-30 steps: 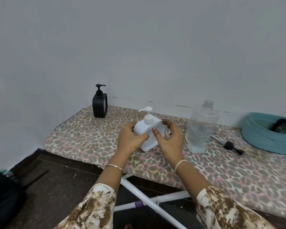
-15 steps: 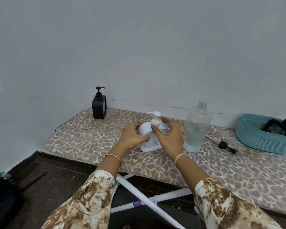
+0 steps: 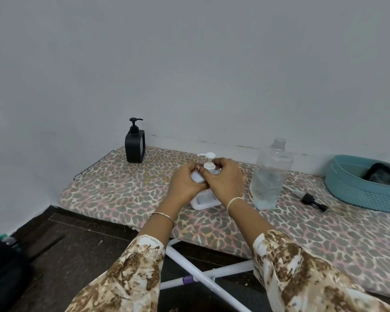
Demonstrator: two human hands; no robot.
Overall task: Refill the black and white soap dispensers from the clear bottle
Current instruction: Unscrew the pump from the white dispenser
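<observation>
Holding the likely light, slippery white dispenser [image 3: 205, 199], left grip [image 3: 185, 184] wraps its body, right grip [image 3: 226, 183] pinches its pump [image 3: 209, 167].

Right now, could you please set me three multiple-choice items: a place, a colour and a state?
1. The black dispenser stands: A. at the board's far left end, by the wall; B. at its near edge; C. at its right end.
2. The basket is: A. red; B. teal; C. yellow.
3. The white dispenser is: A. gripped by the left hand and the right hand; B. lying untouched; C. upside down.
Answers: 1 A, it stands beside the wall at the left end. 2 B, its ribbed side is teal. 3 A, both hands' fingers curl round it.
</observation>
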